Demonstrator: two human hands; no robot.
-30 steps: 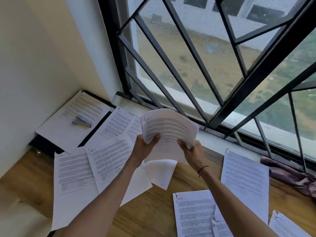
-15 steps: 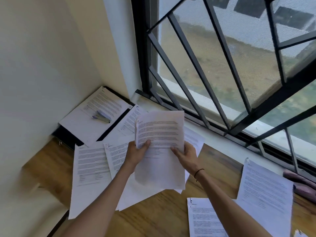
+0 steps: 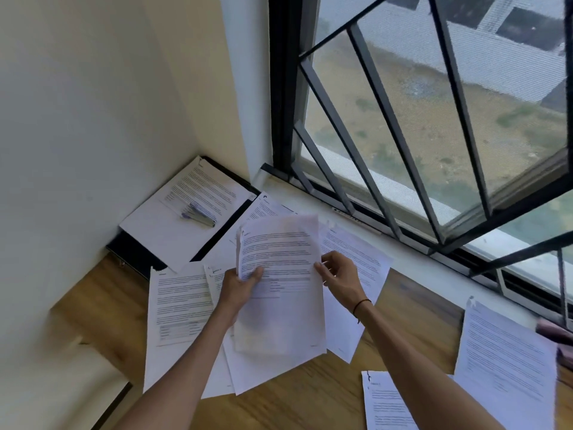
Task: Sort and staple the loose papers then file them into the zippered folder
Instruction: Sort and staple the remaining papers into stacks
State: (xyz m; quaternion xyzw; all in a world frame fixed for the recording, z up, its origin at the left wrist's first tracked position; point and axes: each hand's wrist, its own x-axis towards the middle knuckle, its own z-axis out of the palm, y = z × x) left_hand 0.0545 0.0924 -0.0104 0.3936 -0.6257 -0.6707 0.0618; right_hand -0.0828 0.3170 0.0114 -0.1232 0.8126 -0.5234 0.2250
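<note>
The left hand (image 3: 238,287) grips the left edge of a small sheaf of white printed paper sheets (image 3: 280,283), its thumb lying across the printed face and its fingers curled behind, hidden by the paper. The right hand (image 3: 339,279), a thin dark band around its wrist, pinches the sheaf's right edge at about the same height, thumb and fingertips closed on the margin. The sheaf is held at the centre of the frame, raised off the surface and roughly upright to the view, its lower part blurred.

Under and around the hands, more loose white printed pages (image 3: 179,305) lie fanned and overlapping on the wooden tabletop (image 3: 310,398), spreading left of centre and toward the lower middle. One page (image 3: 356,259) lies just behind the right hand, reaching onto the white window sill (image 3: 403,243). At the lower right another sheet (image 3: 387,401) lies cut off by the bottom edge, and a further one (image 3: 505,352) lies at the right edge, well apart from the held sheaf.

Left of centre, in the corner by the cream wall (image 3: 77,119), a dark flat folder (image 3: 133,252) lies under a white printed page (image 3: 186,212), with some pens (image 3: 200,216) resting on that page. The upper right is filled by a dark barred window (image 3: 372,119). A purplish cloth (image 3: 558,336) shows at the right edge.
</note>
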